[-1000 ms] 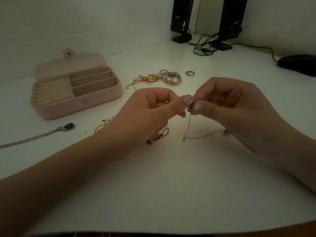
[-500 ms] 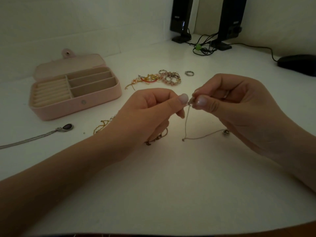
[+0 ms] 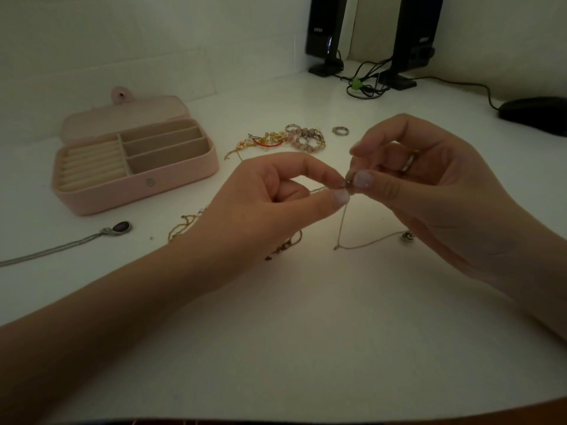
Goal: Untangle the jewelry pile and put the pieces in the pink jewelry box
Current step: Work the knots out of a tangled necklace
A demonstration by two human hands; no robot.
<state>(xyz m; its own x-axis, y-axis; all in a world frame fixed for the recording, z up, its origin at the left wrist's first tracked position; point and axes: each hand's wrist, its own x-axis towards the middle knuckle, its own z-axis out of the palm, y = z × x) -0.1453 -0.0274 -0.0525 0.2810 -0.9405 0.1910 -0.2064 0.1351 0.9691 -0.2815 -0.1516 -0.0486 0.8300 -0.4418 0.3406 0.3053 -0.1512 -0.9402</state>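
Here, thin pale chain (image 3: pixel 343 226), pinched betw both hands, small bead.

The silver pendant necklace (image 3: pixel 55 248) runs off the picture's left edge. The left hand (image 3: pixel 264 207) covers part of a gold chain (image 3: pixel 184 225) on the table. What the fingertips (image 3: pixel 340 196) pinch is too small to identify. A black mouse (image 3: pixel 535 113) is cut off at right.

- One view only, head-worn, wide-angle; it looks forward and down across the white table (image 3: pixel 306 332)
- Close in: both forearms enter from the bottom corners; hands fill centre frame
- Far wall and speakers (image 3: pixel 326 32) sit along the top edge
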